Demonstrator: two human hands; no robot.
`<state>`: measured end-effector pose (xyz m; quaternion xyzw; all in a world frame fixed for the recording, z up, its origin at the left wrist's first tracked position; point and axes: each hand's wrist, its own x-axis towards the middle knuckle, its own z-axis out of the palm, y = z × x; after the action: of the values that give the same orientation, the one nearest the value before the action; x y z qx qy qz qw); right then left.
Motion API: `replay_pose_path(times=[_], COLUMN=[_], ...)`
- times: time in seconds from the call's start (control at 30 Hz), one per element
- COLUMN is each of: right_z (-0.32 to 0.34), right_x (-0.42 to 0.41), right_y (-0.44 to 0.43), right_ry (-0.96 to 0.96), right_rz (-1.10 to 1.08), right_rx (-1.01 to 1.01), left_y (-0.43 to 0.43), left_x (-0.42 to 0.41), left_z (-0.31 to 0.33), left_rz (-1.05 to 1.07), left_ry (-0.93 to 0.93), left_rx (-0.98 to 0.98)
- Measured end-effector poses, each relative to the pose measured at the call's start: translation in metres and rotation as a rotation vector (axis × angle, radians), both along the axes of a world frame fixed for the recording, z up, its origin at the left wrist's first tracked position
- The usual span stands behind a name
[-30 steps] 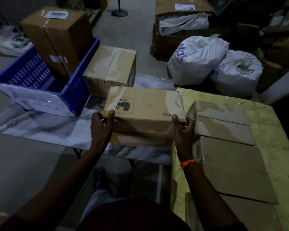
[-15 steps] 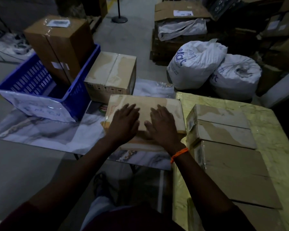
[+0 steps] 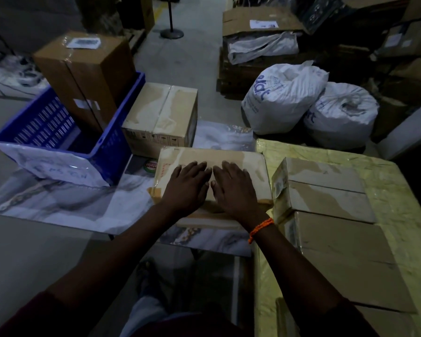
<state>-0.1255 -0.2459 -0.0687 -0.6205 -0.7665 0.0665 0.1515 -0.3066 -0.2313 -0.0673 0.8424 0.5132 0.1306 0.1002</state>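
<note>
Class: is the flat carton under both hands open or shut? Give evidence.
Shut: the flat carton has a closed, taped top; left hand and right hand press flat on it.

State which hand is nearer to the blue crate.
Left. The left hand lies flat on the taped box, toward the blue crate; the right hand lies beside it, farther off.
</note>
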Motion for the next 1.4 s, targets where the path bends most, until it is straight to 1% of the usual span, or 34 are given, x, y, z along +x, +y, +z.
replay_pose_path(times=[0.07,0.13,0.2,0.37,0.6,0.7,0.8,0.87,0.93,1.0,1.07,1.1,1.17,1.23,1.3,1.4], right_z=[0.003,0.006,0.007,-0.002,-0.007,-0.006,0.002,0.007,0.007,0.009,0.01,0.01,0.011,0.013,0.017,0.022], right_x=[0.008,0.022,0.04,0.058,0.056,0.056,0.054,0.054,0.058,0.061,0.062,0.063,0.063,0.064,0.064,0.056], right_y=[0.003,0.01,0.017,0.018,0.017,0.017,0.018,0.021,0.024,0.022,0.016,0.011,0.002,-0.006,-0.013,-0.023], right_ry=[-0.028,-0.054,-0.08,-0.106,-0.038,0.105,0.307,0.382,0.465,0.543,0.586,0.606,0.656,0.725,0.81,0.952], right_rz=[0.016,-0.046,-0.125,-0.177,-0.199,-0.281,-0.462,-0.533,-0.546,-0.53,-0.511,-0.5,-0.487,-0.483,-0.496,-0.561], right_rx=[-0.061,-0.098,-0.094,-0.183,-0.131,-0.126,-0.174,-0.218,-0.227,-0.216,-0.197,-0.185,-0.156,-0.106,-0.041,0.063], left_y=[0.004,0.011,0.02,0.023,0.022,0.02,0.017,0.017,0.023,0.035,0.049,0.052,0.034,0.014,0.0,-0.018], left_x=[-0.006,-0.016,-0.029,-0.04,-0.04,-0.04,-0.037,-0.033,-0.034,-0.044,-0.061,-0.069,-0.067,-0.06,-0.059,-0.06], left_z=[0.002,0.003,-0.001,-0.011,-0.009,-0.01,-0.008,-0.004,0.002,-0.001,-0.019,-0.029,-0.015,0.003,0.007,0.007], left_rz=[-0.006,0.061,0.134,0.17,0.157,0.174,0.274,0.405,0.506,0.509,0.45,0.426,0.43,0.44,0.469,0.596], left_ry=[0.036,0.1,0.153,0.142,0.115,0.088,-0.031,-0.12,-0.22,-0.374,-0.503,-0.547,-0.61,-0.712,-0.823,-0.987], left_rx=[-0.012,-0.042,-0.046,-0.057,-0.072,-0.072,-0.051,-0.126,-0.224,-0.297,-0.341,-0.338,-0.261,-0.162,-0.11,-0.099])
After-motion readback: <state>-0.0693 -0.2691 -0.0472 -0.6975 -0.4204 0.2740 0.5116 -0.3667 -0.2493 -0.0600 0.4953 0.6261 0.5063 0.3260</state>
